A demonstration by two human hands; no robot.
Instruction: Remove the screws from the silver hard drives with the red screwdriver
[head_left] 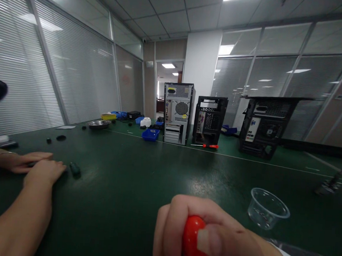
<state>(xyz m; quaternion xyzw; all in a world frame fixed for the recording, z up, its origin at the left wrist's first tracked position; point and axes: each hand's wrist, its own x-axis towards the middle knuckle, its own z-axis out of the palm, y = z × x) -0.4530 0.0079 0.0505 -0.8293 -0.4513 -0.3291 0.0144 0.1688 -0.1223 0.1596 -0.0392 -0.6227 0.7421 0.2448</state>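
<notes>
My right hand (182,225), low in the middle of the head view, is closed around a glossy red rounded handle (193,237). Its thumb presses on the near side, and the handle's lower end is mostly hidden, so its kind does not show. A white sleeve covers the wrist. To the right of this hand stands a clear plastic cup (267,209) with a few small pieces at its bottom. Clear plastic (305,252) lies partly behind my forearm. My left hand does not show.
At the left, another person's bare hands (45,170) rest near a small dark green object (75,169). Three computer cases (176,113) stand across the table, with a red-handled screwdriver (212,146) before the middle one. A blue bin (150,135) and metal dish (98,124) sit farther left.
</notes>
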